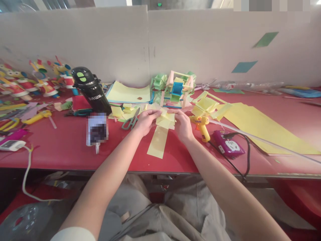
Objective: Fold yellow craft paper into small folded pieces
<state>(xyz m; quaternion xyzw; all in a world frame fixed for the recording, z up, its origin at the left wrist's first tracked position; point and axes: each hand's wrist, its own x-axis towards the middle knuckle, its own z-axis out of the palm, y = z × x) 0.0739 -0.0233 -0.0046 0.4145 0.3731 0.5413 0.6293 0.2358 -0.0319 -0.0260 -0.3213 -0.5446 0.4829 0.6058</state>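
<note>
A red table (180, 164) is seen from above; a small yellow paper (165, 121) is held between 2 bare hands, near the middle of the table; its left side is pinched by the thumb and fingers of the left hand (147, 121), and its upper right part is taken by the fingertips of the right hand (183, 126); both hands are drawn in to a narrow pinch; whether the paper is 1 piece or several layers cannot be told.

On the near side of the hands, a pale yellow strip (158, 144) is laid flat, pointed toward the person; just beside the left hand, green-handled scissors (129, 124) are laid; near the right hand, a yellow glue gun (202, 127) is placed, with a purple power socket (227, 144) beyond it to the right; farther right, large yellow sheets (263, 130) are spread.

Behind the hands, a model (177, 88) made of pale sticks and coloured paper is stood; to the left, a black flask (91, 93) is seen, with a small device (97, 130), its front blurred, before it; at the far left, colourful figures (46, 82) are clustered; the back is bounded by a pale partition (200, 47), on which 1 green diamond (267, 39) and 1 blue diamond (244, 67) are shown.
</note>
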